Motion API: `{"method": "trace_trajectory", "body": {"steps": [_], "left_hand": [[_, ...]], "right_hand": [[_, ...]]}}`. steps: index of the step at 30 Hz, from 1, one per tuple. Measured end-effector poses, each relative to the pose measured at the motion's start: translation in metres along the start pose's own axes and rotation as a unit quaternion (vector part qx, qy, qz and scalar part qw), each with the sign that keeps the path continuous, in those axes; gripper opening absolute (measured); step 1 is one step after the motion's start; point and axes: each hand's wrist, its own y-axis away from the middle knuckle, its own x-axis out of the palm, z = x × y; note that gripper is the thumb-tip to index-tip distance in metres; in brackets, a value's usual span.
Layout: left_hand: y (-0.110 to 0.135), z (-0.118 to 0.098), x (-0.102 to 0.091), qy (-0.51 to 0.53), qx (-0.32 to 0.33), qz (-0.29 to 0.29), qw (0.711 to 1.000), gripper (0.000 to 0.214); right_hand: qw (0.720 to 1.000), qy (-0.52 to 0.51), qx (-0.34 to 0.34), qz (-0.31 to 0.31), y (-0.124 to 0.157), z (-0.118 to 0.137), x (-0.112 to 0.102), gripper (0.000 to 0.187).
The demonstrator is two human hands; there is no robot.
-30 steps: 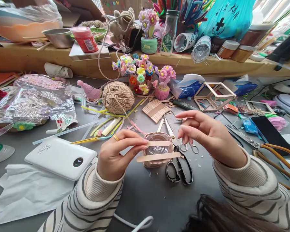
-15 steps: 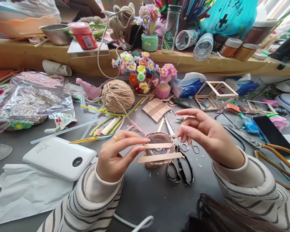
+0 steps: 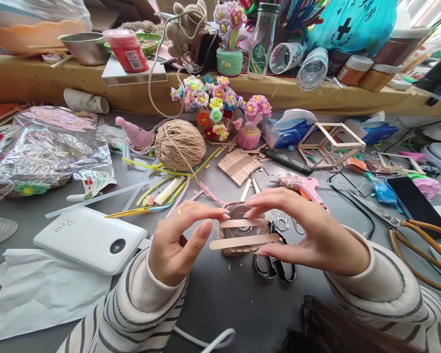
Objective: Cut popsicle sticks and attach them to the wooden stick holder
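Note:
A small clear plastic container (image 3: 238, 212) with a scalloped rim sits on the grey table in front of me. Two wooden craft sticks lie across it: a shorter back stick (image 3: 242, 223) and a longer front stick (image 3: 238, 241) reaching past both sides. My left hand (image 3: 182, 240) is at the container's left, index fingertip by the rim, thumb apart. Over the right side arches my right hand (image 3: 299, 228), fingers at the back rim and thumb near the front stick's right end; firm contact cannot be made out. Black-handled scissors (image 3: 286, 272) lie partly under the right hand.
Behind are a twine ball (image 3: 180, 146), a bundle of craft sticks (image 3: 238, 165), a pink glue gun (image 3: 305, 186) and a stick frame (image 3: 330, 143). A white power bank (image 3: 90, 240) lies left, large orange-handled scissors (image 3: 422, 240) right. Jars and a bottle (image 3: 262, 44) line the ledge.
My right hand has moved left and down from beside the container to over its right side, uncovering the glue gun. My left thumb has parted from the index finger.

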Motion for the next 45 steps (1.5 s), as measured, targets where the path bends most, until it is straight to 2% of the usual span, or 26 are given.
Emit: {"method": "trace_trajectory", "body": {"steps": [5, 9, 11, 13, 16, 19, 22, 36, 45], "left_hand": [[0.000, -0.001, -0.001, -0.014, 0.014, 0.011, 1.000, 0.021], [0.003, 0.002, -0.008, -0.040, 0.024, -0.006, 0.999, 0.021], [0.003, 0.004, -0.012, -0.043, 0.035, -0.010, 0.998, 0.020], [0.003, 0.004, -0.014, -0.044, 0.052, 0.002, 0.998, 0.020], [0.003, 0.004, -0.013, -0.040, 0.075, 0.023, 0.996, 0.028], [0.004, 0.003, -0.011, -0.033, 0.074, 0.045, 0.996, 0.039], [0.004, 0.003, -0.010, -0.025, 0.067, 0.057, 0.996, 0.041], [0.008, 0.004, -0.009, -0.042, 0.052, 0.072, 0.995, 0.039], [0.008, 0.006, -0.009, -0.053, 0.067, 0.070, 0.994, 0.035]], "right_hand": [[0.999, 0.030, -0.020, -0.004, 0.000, 0.002, 0.000, 0.040], [0.998, 0.055, -0.036, -0.003, 0.001, 0.000, -0.007, 0.027], [0.997, 0.073, -0.037, 0.002, 0.002, -0.002, -0.011, 0.027], [0.994, 0.098, -0.041, 0.024, 0.002, -0.004, -0.015, 0.033], [0.986, 0.138, -0.058, 0.070, 0.003, -0.007, -0.015, 0.055], [0.979, 0.166, -0.058, 0.107, 0.003, -0.011, -0.012, 0.070], [0.975, 0.175, -0.050, 0.125, 0.004, -0.011, -0.009, 0.078], [0.971, 0.195, -0.059, 0.123, 0.004, -0.001, -0.005, 0.080], [0.969, 0.200, -0.054, 0.133, 0.005, 0.002, -0.005, 0.082]]}}
